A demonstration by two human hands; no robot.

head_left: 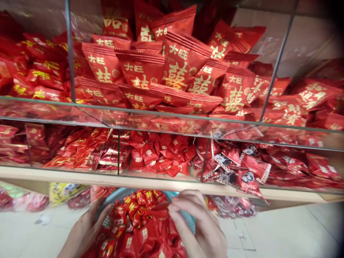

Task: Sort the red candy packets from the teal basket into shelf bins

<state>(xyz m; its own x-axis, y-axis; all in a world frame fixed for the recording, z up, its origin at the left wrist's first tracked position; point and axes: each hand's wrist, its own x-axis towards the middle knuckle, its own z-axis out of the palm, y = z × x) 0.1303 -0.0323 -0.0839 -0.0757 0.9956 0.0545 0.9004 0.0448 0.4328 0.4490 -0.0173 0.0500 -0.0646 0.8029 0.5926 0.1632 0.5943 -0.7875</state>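
Note:
Below the shelf, a teal plastic basket point(118, 195) is filled with red wrapped candies point(145, 234), some with gold characters and some with pale ones. My left hand point(84, 229) grips the basket's left rim, thumb on the inner side and fingers outside. Over the basket's right side, my right hand point(199, 225) is closed, thumb and fingertips pinching the end of a red wrapped candy point(160, 210). The basket's near part runs out of the picture at the bottom.
Glass-fronted shelves hold large red packets point(176, 59) above and smaller red candies point(161, 150) below. Some striped-edge packets point(242, 172) overhang the lower glass. Under the wooden shelf edge point(80, 175) are a yellow bag point(66, 193) and other bags on the tiled floor point(290, 233).

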